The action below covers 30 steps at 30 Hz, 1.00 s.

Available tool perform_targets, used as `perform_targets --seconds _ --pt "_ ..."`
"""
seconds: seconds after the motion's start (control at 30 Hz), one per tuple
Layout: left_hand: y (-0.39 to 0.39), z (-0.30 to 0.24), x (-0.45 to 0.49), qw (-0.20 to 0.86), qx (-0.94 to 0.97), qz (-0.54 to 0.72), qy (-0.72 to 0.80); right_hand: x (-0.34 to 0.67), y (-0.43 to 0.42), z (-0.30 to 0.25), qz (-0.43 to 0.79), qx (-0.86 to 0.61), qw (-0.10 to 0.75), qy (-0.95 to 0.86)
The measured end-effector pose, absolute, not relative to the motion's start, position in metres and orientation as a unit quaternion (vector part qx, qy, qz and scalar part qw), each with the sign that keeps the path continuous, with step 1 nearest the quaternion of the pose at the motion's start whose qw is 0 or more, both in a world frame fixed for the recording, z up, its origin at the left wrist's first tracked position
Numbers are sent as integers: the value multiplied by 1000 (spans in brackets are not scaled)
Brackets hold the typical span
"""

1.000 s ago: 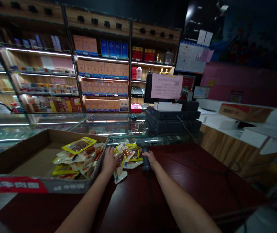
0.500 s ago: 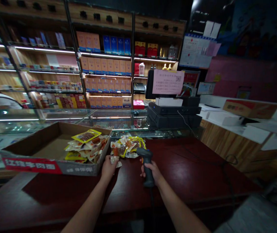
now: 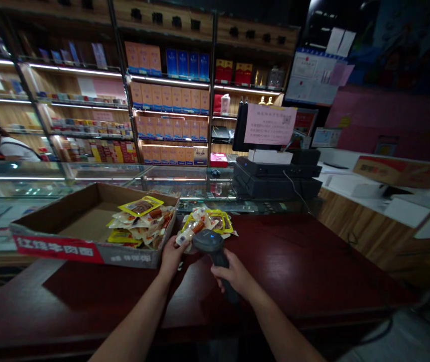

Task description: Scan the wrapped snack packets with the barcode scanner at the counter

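My right hand grips the handle of a dark handheld barcode scanner, its head tilted toward the left. My left hand pinches a small snack packet and holds it just in front of the scanner's head. Behind them a loose pile of yellow-edged snack packets lies on the dark red counter. A shallow cardboard box at the left holds more of the same packets stacked at its right end.
A register with a screen and a pink notice stands at the back of the counter, its cable running down. Glass display cases and lit shelves of cartons lie behind. A person sits at far left. White counters with boxes fill the right.
My right hand lifted the scanner off the counter and drew it toward me, tilting it left. My left hand picked one packet from the pile and brought it up to the scanner.
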State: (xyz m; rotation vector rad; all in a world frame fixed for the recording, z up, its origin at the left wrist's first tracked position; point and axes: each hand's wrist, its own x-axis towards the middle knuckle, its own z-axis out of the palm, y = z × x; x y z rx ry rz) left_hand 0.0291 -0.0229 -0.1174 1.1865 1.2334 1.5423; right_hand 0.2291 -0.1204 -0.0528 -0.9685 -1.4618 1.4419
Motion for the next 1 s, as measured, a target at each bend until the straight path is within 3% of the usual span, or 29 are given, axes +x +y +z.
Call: perform_targets --seconds 0.37,0.57,0.67,1.0 --pt "-30 -116 32 409 470 623 473 205 -124 -70 593 -396 416 -565" --pt "-33 -116 27 247 567 571 539 203 -122 -71 592 -394 418 -565" --pt "-32 -116 25 221 577 549 563 204 -123 -70 597 -390 425 -558" --pt "-39 -97 39 354 460 650 491 209 -110 -39 591 -380 457 -546"
